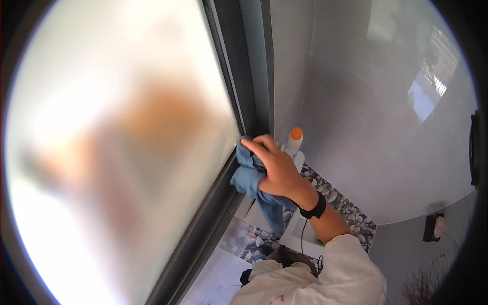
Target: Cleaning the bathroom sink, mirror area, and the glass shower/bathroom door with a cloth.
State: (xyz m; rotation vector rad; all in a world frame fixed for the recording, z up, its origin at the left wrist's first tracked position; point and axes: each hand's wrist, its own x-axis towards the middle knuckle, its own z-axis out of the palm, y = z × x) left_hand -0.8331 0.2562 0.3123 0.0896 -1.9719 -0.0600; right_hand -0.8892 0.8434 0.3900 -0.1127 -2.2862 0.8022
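My right hand (pixel 284 171), with a black band on its wrist, holds a bunched blue cloth (pixel 248 179). The cloth presses into the lower corner of a dark window frame (pixel 202 221), along the edge of a bright frosted glass pane (pixel 171 160). One end of the cloth hangs loose below my palm. Just past my knuckles stands a white bottle with an orange cap (pixel 296 134). My left hand is out of view.
Glossy grey wall tiles (pixel 350 114) rise on the right. Pebble-patterned tiles (pixel 360 225) and a white fixture (pixel 297 232) lie below my arm. A black wall holder (pixel 431 227) and thin brown twigs or bristles (pixel 423 282) are at lower right.
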